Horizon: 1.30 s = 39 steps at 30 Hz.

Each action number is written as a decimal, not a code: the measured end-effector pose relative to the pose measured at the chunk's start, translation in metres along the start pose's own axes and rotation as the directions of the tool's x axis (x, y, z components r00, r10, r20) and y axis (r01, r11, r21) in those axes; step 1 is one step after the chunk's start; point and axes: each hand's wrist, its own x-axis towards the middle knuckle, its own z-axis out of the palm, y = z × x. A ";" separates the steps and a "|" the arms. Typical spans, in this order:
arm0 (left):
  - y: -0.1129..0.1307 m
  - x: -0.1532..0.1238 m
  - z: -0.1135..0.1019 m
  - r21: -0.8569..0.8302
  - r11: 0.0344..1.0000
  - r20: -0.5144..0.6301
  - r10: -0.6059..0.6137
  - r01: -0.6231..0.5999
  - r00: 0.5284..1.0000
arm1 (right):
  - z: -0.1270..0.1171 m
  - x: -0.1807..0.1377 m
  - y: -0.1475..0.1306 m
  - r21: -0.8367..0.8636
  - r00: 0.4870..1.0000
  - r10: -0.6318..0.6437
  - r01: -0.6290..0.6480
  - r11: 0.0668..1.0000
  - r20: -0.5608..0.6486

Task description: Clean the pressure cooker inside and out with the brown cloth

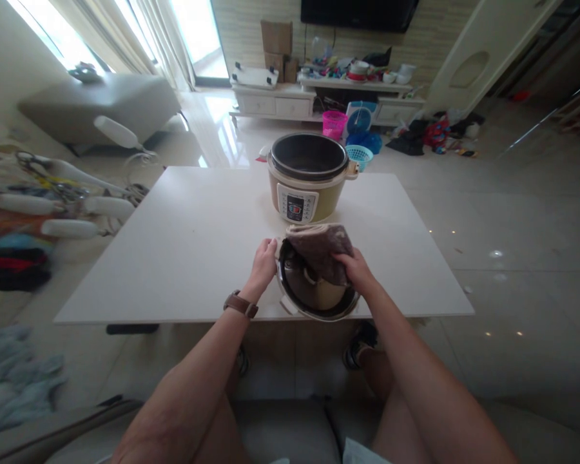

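A round pressure cooker lid (319,299) with a dark, shiny inner face turned up is at the table's near edge. My left hand (263,263) grips its left rim, fingers closed. In my right hand (355,269) is a folded brown cloth (321,248), held over the upper right of the lid and hiding part of its inside. Just beyond stands the electric pressure cooker (307,183), open at the top, its dark inner pot (309,156) showing and its control panel facing me.
The white table (174,258) spans the width before me. Past its far edge on the floor are a pink basket (334,124) and a light blue basket (359,154). A white TV cabinet (294,106) carries clutter. A white fan-like stand (77,206) is at left.
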 end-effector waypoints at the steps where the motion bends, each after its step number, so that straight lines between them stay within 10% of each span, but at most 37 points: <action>1: 0.002 -0.001 0.000 0.008 1.000 0.013 -0.028 0.028 1.000 | -0.002 0.002 0.000 0.044 0.991 -0.022 0.028 0.999 -0.134; 6: 0.010 -0.005 0.001 0.010 0.998 0.084 -0.061 0.060 0.995 | -0.002 -0.001 -0.009 -0.073 0.882 -0.221 0.210 0.975 -0.417; 13: 0.014 -0.007 0.005 -0.054 0.996 0.149 -0.061 0.070 0.987 | 0.032 -0.023 -0.007 -0.519 0.925 -0.226 0.361 0.775 0.306; 17: 0.008 -0.004 0.005 -0.009 0.995 0.044 -0.100 0.101 0.994 | 0.042 -0.027 -0.009 -0.609 0.915 -0.075 0.323 0.724 0.397; 24: -0.006 0.006 -0.002 0.011 0.996 -0.020 -0.092 0.092 0.996 | 0.005 -0.024 -0.027 -0.435 0.716 0.152 0.229 0.871 0.681; 26: -0.007 0.007 -0.002 0.019 0.999 -0.013 -0.048 0.048 0.999 | -0.009 -0.020 -0.028 -0.339 0.739 0.189 0.056 0.939 0.647; 29: -0.004 0.007 -0.001 0.012 1.000 -0.005 -0.003 0.003 1.000 | -0.024 -0.012 -0.027 -0.149 0.911 0.203 -0.159 0.976 0.358; 31: -0.001 0.006 0.001 0.007 1.000 0.001 0.007 -0.007 1.000 | -0.029 -0.006 -0.024 -0.007 0.988 0.140 -0.140 0.990 0.057; 34: 0.002 0.005 0.002 0.024 1.000 -0.005 0.002 -0.001 1.000 | -0.024 -0.001 -0.019 0.065 0.953 -0.020 0.042 0.997 -0.304; 36: 0.003 0.005 0.003 0.047 0.999 -0.015 0.009 -0.009 1.000 | -0.016 -0.003 -0.017 -0.019 0.931 -0.118 0.119 0.993 -0.344; 39: 0.003 0.006 0.003 0.056 0.998 -0.009 0.006 -0.006 1.000 | 0.001 -0.013 -0.016 -0.239 0.972 -0.223 0.199 0.950 -0.076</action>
